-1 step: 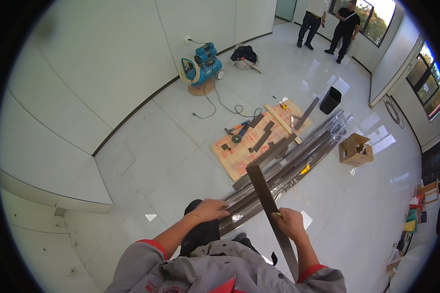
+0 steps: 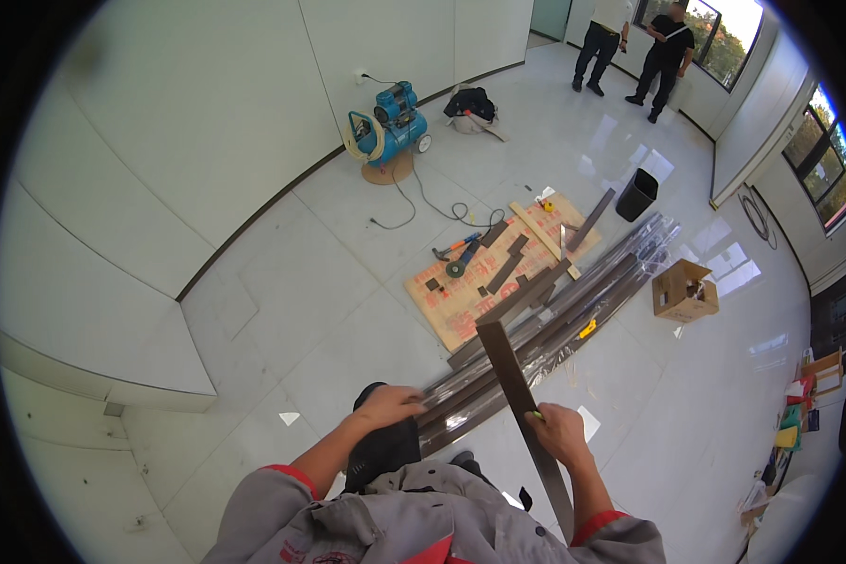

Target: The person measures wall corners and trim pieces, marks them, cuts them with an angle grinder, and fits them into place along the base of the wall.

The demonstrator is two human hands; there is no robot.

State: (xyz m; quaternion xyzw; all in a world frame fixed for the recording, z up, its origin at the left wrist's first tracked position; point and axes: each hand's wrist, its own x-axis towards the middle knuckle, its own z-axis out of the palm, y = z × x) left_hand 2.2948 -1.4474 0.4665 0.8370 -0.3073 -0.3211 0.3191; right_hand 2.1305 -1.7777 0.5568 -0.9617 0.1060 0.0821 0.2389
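My right hand (image 2: 559,430) is closed round a long, flat dark brown strip (image 2: 509,376), which slants up and away from beside my body. A small green tip (image 2: 533,415) pokes out by its thumb; the rest is hidden. My left hand (image 2: 391,407) is above my raised left knee (image 2: 383,456), holding nothing, fingers stretched toward the right and slightly blurred. Past its fingertips lies a bundle of brown strips (image 2: 573,340) in clear plastic wrap, running away to the far right. A yellow-handled cutter (image 2: 587,328) rests on the wrap.
Beyond the bundle, a printed board (image 2: 442,305) carries an angle grinder (image 2: 457,268), a hammer (image 2: 442,252) and brown offcuts. A blue air compressor (image 2: 395,132) stands by the wall. Right of the bundle are a cardboard box (image 2: 672,299) and a black bin (image 2: 637,195). Two people stand far back.
My left hand has drawn back slightly to the left, away from the wrapped bundle. The strip in my right hand has barely shifted.
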